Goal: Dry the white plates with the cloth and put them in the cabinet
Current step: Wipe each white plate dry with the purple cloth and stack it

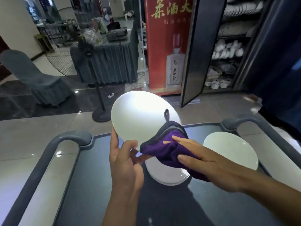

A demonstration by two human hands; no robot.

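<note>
My left hand [125,160] grips the lower left rim of a tilted white plate [140,116], held up above the cart. My right hand [203,159] holds a purple cloth [169,144] with a grey edge and loop, pressing it against the plate's lower right part. Beneath them a small stack of white plates [167,175] sits on the dark cart top [91,176]. Another white plate [231,149] lies to the right on the cart. The open cabinet [228,51] stands at the far right, its shelves full of white dishes.
The cart has grey handles [65,141] at its far corners. The cabinet's dark door [195,54] swings open toward me. A red banner [166,43], a standing fan [91,62], a draped table [107,62] and a covered chair [37,79] stand beyond.
</note>
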